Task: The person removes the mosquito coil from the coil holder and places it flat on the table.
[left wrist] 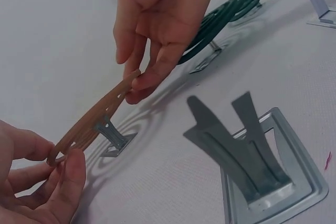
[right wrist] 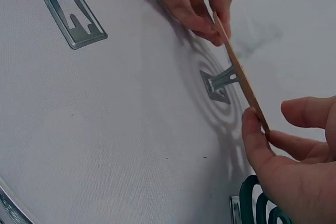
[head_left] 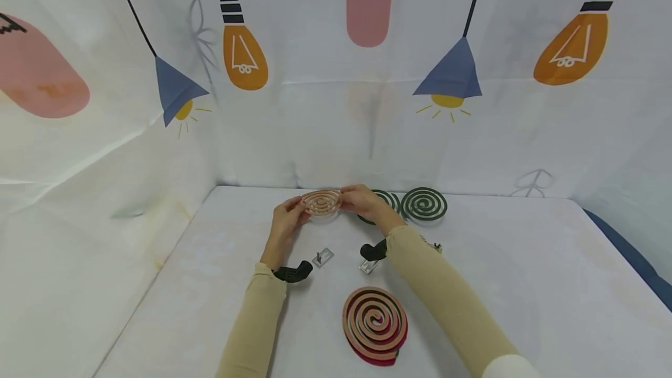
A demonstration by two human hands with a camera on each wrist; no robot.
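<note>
A tan mosquito coil (head_left: pixel 321 203) is held by its rim between both hands above the far part of the table. My left hand (head_left: pixel 287 219) pinches its left edge with thumb and fingers. At the opposite edge my right hand (head_left: pixel 363 201) grips it. Under the coil's middle is a small metal coil stand (left wrist: pixel 116 139), and in the right wrist view the stand's upright prong (right wrist: pixel 224 78) meets the coil's underside. Beside the right hand, a green coil (head_left: pixel 385 196) is partly hidden behind it; another green coil (head_left: pixel 424 203) lies farther right.
Two bare metal stands (head_left: pixel 322 257) (head_left: pixel 369 266) lie mid-table, prongs bent up. Nearer the body sits a stack of tan and red coils (head_left: pixel 375 325). A white sheet wall (head_left: pixel 325 127) with printed lamps rises behind the white table (head_left: pixel 525 284).
</note>
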